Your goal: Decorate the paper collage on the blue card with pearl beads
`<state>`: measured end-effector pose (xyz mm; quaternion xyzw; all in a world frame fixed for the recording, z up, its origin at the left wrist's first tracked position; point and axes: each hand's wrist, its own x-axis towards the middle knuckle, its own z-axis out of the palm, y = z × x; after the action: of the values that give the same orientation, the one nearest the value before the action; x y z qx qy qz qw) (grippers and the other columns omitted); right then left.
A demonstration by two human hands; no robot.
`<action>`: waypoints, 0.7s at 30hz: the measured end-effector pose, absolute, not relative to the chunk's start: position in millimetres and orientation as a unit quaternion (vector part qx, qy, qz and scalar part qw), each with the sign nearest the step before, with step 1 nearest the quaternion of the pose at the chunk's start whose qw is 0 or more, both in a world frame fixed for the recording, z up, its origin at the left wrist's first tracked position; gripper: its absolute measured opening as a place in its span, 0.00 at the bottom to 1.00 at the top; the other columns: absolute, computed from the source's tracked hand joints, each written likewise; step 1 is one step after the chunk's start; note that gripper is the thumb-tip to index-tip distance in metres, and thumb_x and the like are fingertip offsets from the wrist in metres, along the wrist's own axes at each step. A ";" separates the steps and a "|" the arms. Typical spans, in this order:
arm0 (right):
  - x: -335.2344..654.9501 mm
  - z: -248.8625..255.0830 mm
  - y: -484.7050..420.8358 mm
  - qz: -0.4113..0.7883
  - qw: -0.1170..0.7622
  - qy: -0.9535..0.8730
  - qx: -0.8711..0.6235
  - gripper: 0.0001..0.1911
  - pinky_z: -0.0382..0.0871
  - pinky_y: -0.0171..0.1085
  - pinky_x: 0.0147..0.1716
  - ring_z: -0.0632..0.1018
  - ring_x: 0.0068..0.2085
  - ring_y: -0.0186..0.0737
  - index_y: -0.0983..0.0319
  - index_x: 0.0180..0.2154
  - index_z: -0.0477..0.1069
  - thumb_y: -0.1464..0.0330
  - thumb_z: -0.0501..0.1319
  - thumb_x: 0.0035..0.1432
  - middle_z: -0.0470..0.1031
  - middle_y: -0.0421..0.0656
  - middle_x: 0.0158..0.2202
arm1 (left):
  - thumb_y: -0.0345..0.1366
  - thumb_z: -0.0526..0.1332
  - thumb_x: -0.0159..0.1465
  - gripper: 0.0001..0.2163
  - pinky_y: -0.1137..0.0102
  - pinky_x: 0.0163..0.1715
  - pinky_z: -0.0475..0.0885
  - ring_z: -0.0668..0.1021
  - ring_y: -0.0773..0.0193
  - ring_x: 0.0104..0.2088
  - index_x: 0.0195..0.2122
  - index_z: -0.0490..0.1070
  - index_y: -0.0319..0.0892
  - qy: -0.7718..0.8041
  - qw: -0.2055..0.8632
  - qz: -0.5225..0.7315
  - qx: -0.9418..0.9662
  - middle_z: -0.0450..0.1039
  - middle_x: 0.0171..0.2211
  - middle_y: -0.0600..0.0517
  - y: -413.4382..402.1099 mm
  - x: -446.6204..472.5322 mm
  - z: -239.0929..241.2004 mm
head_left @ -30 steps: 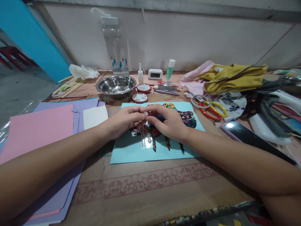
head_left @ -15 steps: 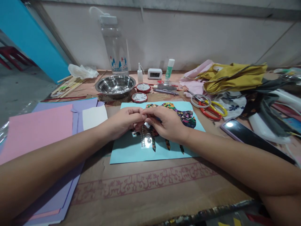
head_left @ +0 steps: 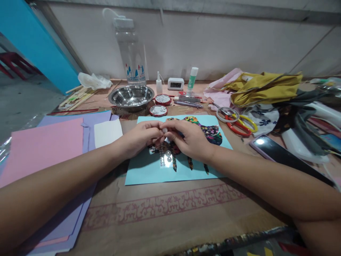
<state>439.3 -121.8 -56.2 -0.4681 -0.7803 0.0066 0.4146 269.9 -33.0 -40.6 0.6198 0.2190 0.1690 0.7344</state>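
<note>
My left hand (head_left: 145,138) is closed, its fingers curled at the top of a clear sheet of stick-on gems (head_left: 166,159) that shows below them. Against its fingertips, my right hand (head_left: 190,140) pinches a small round whitish piece (head_left: 165,130), probably a gem; the grip is partly hidden. Both hands are over a light blue sheet of paper (head_left: 144,174). On that paper is a dark, multicoloured patterned cutout (head_left: 213,134) with leg-like strips, its middle covered by my hands.
Behind are a steel bowl (head_left: 131,96), two red-rimmed lids (head_left: 158,110) of small pieces, a glue stick (head_left: 193,78), a small clock (head_left: 176,84) and a water bottle (head_left: 131,53). Coloured paper (head_left: 48,142) lies left; scissors (head_left: 241,127), a phone (head_left: 287,156) and cloth (head_left: 266,87) lie right.
My fingertips have shifted slightly apart, so the small whitish piece between them now shows. The arms and the sheet of gems stay nearly in place.
</note>
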 end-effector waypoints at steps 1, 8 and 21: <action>439.2 -56.0 -121.8 0.019 0.419 -0.776 -0.470 0.10 0.69 0.39 0.45 0.79 0.43 0.40 0.59 0.47 0.73 0.68 0.56 0.67 0.81 0.44 0.45 | 0.31 0.63 0.52 0.04 0.75 0.23 0.64 0.68 0.72 0.22 0.28 0.70 0.38 0.215 0.736 0.171 0.619 0.69 0.23 0.55 -32.5 270.0 -41.0; 438.9 -55.9 -121.0 0.032 0.413 -0.775 -0.476 0.12 0.70 0.39 0.44 0.79 0.43 0.40 0.58 0.48 0.74 0.69 0.56 0.66 0.81 0.44 0.44 | 0.39 0.62 0.61 0.09 0.75 0.22 0.60 0.68 0.71 0.22 0.28 0.70 0.39 0.211 0.673 0.167 0.689 0.68 0.22 0.55 -27.3 268.0 -45.7; 438.0 -57.2 -122.7 0.000 0.382 -0.782 -0.493 0.11 0.68 0.39 0.41 0.78 0.39 0.42 0.61 0.46 0.74 0.69 0.55 0.67 0.82 0.44 0.41 | 0.33 0.58 0.56 0.04 0.75 0.21 0.59 0.67 0.72 0.19 0.26 0.69 0.40 0.238 0.600 0.152 0.748 0.66 0.17 0.59 -33.0 266.6 -36.1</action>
<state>438.0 -122.7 -57.2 -0.4930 -0.7819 0.0003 0.3815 266.6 -33.0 -36.1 0.7484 0.2380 0.1516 0.6002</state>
